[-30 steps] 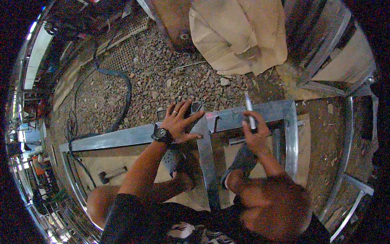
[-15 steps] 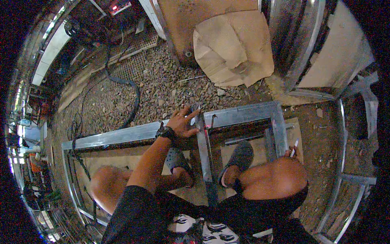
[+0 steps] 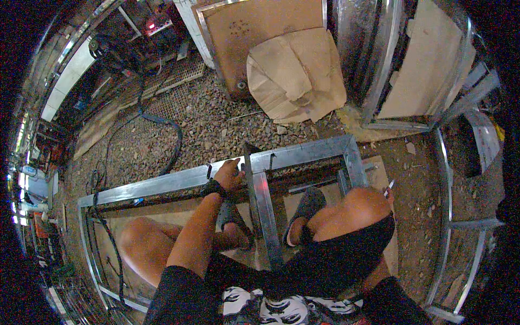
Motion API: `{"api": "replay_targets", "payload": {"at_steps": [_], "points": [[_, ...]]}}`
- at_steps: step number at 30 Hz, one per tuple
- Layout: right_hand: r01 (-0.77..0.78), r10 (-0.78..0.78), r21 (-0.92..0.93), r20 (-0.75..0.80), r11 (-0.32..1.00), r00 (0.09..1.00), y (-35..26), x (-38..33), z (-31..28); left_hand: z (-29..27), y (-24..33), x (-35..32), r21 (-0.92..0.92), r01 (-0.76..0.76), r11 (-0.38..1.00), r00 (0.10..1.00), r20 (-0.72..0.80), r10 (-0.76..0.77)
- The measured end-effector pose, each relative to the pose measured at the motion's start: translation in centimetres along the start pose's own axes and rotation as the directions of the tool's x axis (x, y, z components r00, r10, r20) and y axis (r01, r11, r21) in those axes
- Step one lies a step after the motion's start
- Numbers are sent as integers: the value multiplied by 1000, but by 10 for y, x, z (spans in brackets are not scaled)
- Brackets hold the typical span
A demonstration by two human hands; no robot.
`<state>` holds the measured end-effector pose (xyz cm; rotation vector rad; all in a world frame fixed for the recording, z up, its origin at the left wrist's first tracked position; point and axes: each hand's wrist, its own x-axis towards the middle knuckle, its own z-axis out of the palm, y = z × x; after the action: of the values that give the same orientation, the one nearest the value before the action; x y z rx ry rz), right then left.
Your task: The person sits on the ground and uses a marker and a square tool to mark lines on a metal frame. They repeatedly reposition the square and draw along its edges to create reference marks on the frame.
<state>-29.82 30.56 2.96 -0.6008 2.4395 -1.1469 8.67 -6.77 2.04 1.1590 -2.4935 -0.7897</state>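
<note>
My left hand (image 3: 230, 176), a dark band on its wrist, is at the far rail of a silvery metal frame (image 3: 303, 151). Its fingers are bent together against the upper end of a dark, narrow metal bar (image 3: 250, 187); their exact grip is partly hidden. This bar runs along the left side of a shiny crosspiece (image 3: 266, 211), whose far end shows. Mostly hidden behind my right knee, my right hand (image 3: 388, 196) holds a slim white pen-like marker (image 3: 390, 186) pointing up.
My sandalled feet (image 3: 306, 208) stand inside the frame, either side of the crosspiece. Beyond lie gravel (image 3: 211, 119), a black cable (image 3: 177, 141) and a crumpled cardboard sheet (image 3: 295, 76). A cable also crosses the frame's left end. Metal framing (image 3: 447, 216) stands at the right.
My left hand's spread fingers have drawn together at the bar. The bar has shifted off the crosspiece's top, exposing its far end. The view has swung slightly right; my right hand still holds the marker.
</note>
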Motion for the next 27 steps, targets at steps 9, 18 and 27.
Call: {"api": "replay_targets", "payload": {"at_steps": [9,18,27], "points": [[-15,16,-20,15,1000,1000,11,-8,-9,-90,254,-33,-761,313,568,937,151,-315],[-13,13,-3,61,1000,998,13,-21,-2,-126,436,-117,-867,289,-405,692,-103,714],[-40,39,12,104,999,994,20,-39,4,-114,465,-138,-821,398,-409,628,-81,774]]}}
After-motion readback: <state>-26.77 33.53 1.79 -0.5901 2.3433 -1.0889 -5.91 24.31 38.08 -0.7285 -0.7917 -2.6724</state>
